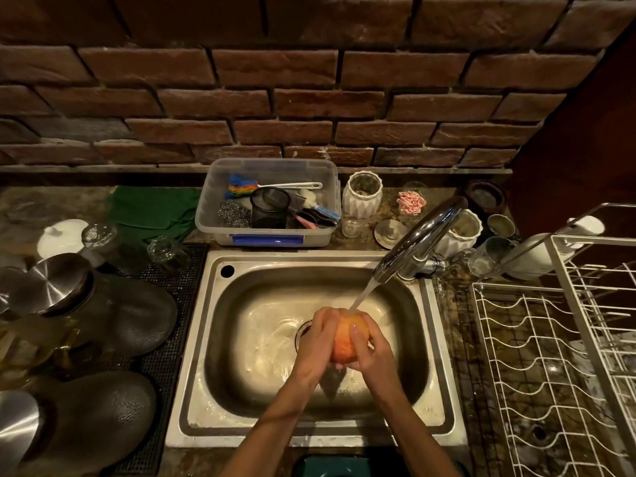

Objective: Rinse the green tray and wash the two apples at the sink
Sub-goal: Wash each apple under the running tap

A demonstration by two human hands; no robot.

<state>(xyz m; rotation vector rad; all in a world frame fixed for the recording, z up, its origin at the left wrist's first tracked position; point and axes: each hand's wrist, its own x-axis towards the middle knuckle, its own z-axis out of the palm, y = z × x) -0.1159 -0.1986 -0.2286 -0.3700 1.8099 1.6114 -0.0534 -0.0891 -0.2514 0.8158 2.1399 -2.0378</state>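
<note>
Over the middle of the steel sink (pixel 220 339) I hold one orange-red apple (pixel 346 342) between both hands. My left hand (pixel 315 342) wraps its left side and my right hand (pixel 373 349) curls round its right side. Water streams from the chrome tap (pixel 418 239) onto the top of the apple. A dark green edge (pixel 330 464), possibly the green tray, shows at the bottom of the frame below the sink. No second apple is in view.
A clear plastic tub (pixel 268 232) of brushes and scourers stands behind the sink. Upturned glass jars (pixel 113 315) and glasses crowd the mat on the left. A white wire dish rack (pixel 550 356) fills the right counter. White vases (pixel 363 194) and cups stand near the tap.
</note>
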